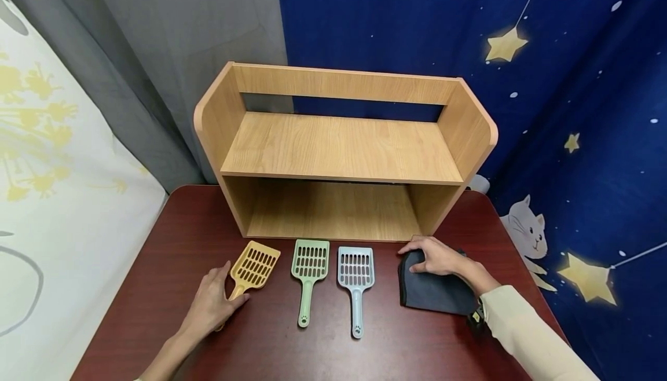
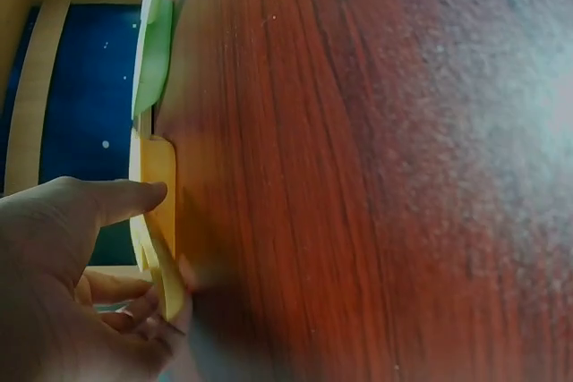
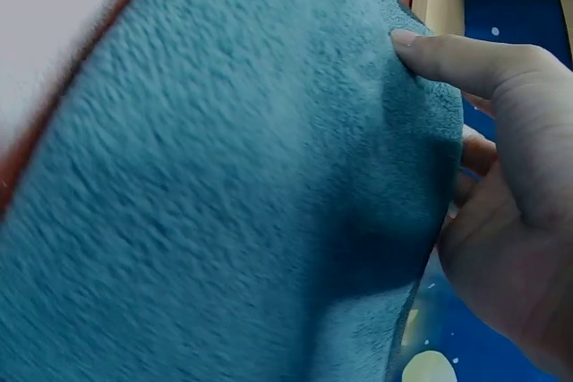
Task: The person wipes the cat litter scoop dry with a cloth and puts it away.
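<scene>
Beside the lower left of the shelf, my left hand (image 1: pixel 207 304) holds a yellow slotted litter scoop (image 1: pixel 255 265) by its handle. In the left wrist view the thumb lies on the yellow scoop (image 2: pixel 161 176) and the other fingers curl behind it. A green litter scoop (image 1: pixel 306 294) and a light blue litter scoop (image 1: pixel 356 288) lie side by side on the table, handles toward me. At the right, my right hand (image 1: pixel 440 258) grips the far edge of a folded dark grey-blue cloth (image 1: pixel 435 294), thumb on top of its fuzzy surface (image 3: pixel 224 149).
A two-tier wooden shelf (image 1: pixel 339 146) stands at the back of the dark red table (image 1: pixel 271 346). Behind it hang a grey curtain (image 1: pixel 187 22) and a blue star-patterned curtain (image 1: pixel 396 22). A white patterned cloth (image 1: pixel 62 207) hangs along the left side.
</scene>
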The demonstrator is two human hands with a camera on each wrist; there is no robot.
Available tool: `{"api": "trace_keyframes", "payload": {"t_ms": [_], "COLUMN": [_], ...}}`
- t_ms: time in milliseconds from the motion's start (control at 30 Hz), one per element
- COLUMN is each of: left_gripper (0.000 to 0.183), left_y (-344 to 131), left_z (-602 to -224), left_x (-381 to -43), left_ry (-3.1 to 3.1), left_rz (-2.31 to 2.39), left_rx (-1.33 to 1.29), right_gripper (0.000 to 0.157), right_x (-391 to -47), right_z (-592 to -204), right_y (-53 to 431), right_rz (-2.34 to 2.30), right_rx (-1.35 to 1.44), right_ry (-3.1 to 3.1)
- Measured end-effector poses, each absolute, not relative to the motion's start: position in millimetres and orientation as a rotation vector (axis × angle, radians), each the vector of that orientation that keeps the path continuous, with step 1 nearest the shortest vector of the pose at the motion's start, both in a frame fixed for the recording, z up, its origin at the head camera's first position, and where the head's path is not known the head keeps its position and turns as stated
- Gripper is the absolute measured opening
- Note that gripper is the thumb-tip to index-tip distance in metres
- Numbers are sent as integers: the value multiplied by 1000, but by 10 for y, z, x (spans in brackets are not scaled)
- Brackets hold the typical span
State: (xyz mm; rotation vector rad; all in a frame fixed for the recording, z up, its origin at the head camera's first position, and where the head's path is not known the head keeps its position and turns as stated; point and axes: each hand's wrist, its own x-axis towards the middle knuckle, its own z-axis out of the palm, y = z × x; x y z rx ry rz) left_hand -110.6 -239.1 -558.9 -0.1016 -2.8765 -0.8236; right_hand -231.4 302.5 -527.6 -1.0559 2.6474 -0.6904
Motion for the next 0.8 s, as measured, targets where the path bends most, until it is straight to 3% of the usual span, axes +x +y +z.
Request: {"api": "trace_keyframes", "payload": {"t_ms": [200,400,800], "left_gripper": [62,35,32], "left_y": [-2448,-2483,-2496], "left_z": [-5563,-5554,-5350], "left_x": [-1076,-1067,-1148], "left_ry": [-2873,-2882,-2776], "left_rz": [-838,-829,-790], "left_rx": [-79,-71,-260], "right_gripper": [32,31,37], "right_x": [-2317,-2301,-2274], "right_z": [-5186,-5052,-4615], "right_y": [3078,3133,3306], "right_rz": [-648,-641,-816], "right_rx": [-1024,-1007,-1019], "right_ry": [2617,2609,2560]}}
